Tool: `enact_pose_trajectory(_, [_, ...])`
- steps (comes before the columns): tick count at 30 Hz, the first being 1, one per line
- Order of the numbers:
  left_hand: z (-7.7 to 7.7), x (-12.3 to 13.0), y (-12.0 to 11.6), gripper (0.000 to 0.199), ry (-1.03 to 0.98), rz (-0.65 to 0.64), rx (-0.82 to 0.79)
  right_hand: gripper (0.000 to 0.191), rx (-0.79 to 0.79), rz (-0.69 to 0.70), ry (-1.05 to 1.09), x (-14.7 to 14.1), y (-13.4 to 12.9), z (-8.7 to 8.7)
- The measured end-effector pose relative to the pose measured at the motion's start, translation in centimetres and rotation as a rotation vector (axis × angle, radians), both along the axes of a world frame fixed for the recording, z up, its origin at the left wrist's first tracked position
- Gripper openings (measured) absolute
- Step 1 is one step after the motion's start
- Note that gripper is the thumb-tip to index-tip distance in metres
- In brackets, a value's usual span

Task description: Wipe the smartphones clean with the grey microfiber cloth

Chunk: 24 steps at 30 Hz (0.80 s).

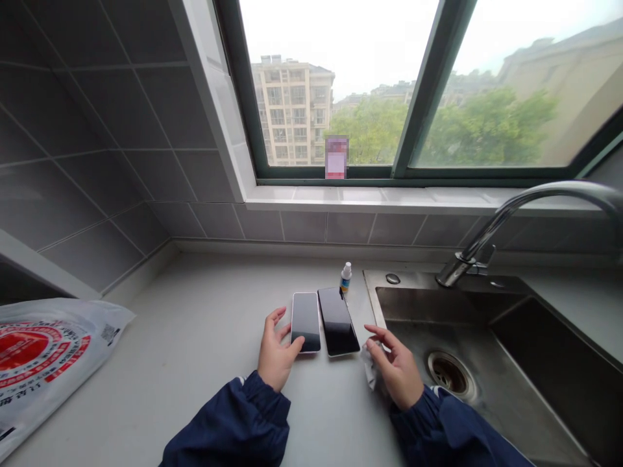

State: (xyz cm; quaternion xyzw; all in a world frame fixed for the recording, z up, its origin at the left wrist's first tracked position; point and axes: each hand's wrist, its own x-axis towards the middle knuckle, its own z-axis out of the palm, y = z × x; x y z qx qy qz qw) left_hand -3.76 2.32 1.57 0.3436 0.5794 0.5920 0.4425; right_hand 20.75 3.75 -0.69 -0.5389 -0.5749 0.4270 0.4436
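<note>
Two smartphones lie side by side on the counter, dark screens up. My left hand (pixel 279 350) is at the light-edged smartphone (pixel 306 318), its thumb on the lower left corner and its fingers curved along the left edge. Just right of that, the black smartphone (pixel 337 322) rests at a slight slant, untouched. A crumpled white tissue (pixel 370 368) is pinched in my right hand (pixel 393 364), which is beside the black smartphone near the sink's edge. Behind the black smartphone stands a small spray bottle (pixel 346 277) with a white cap and blue label.
A steel sink (pixel 491 363) with a chrome faucet (pixel 487 237) takes up the right side. At the far left lies a white plastic bag (pixel 53 357) with red print. A tiled wall and window (pixel 335 84) are behind the pale counter (pixel 209 337).
</note>
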Motion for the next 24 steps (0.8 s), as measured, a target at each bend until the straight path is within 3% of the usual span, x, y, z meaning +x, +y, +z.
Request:
enact_pose_trajectory(8, [-1.1, -1.3, 1.0, 0.076, -0.082, -0.008, -0.01, 0.059, 0.032, 0.002, 0.202, -0.1, 0.1, -0.2])
enact_pose_trajectory(14, [0.1, -1.2, 0.8, 0.088, -0.258, -0.034, -0.151, 0.059, 0.039, 0.018, 0.228, 0.2, 0.1, -0.5])
enact_pose_trajectory(24, [0.7, -1.3, 1.0, 0.065, -0.381, -0.03, -0.198, 0.049, 0.014, 0.046, 0.172, -0.1, -0.1, -0.4])
